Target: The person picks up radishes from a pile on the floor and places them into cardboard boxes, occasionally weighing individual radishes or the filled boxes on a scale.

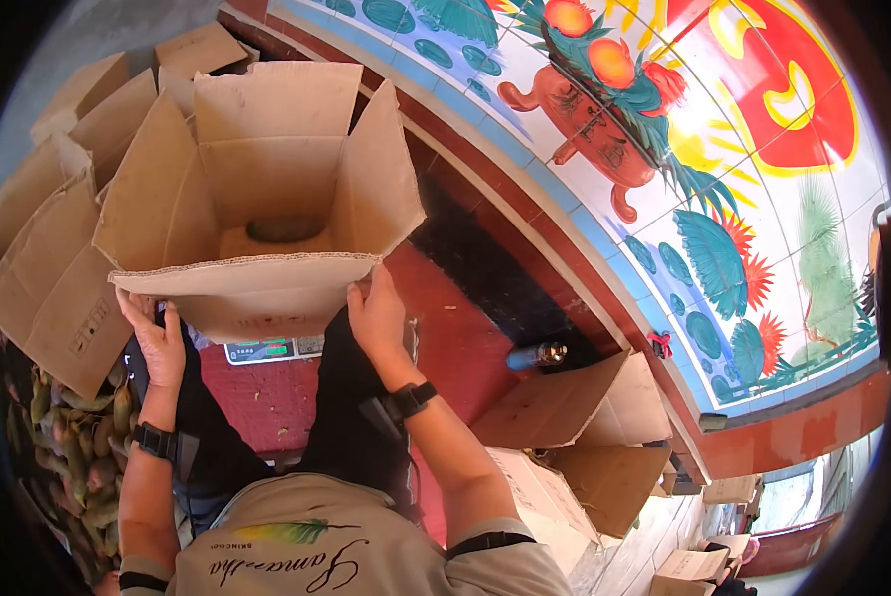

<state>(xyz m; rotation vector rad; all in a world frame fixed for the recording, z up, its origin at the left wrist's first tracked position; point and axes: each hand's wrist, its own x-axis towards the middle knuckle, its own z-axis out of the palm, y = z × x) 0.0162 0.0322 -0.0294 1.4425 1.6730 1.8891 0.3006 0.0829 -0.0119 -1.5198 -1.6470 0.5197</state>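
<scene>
An open cardboard box [267, 189] stands in front of me with its flaps raised. A dark oval shape [287, 230] shows low inside it. My left hand [159, 343] grips the near flap at its left corner, thumb pointing up. At the flap's right corner, my right hand [374, 313] has its fingers on the cardboard edge. Beneath the near side of the box, a digital scale [272, 350] with a lit green display is partly hidden.
Elongated green and brown produce [83, 452] is heaped at the left, below more open boxes [48, 268]. A blue canister [537, 356] lies on the red floor [445, 318] at the right. Other cardboard boxes [575, 407] stand nearby, beside a painted tile wall [604, 149].
</scene>
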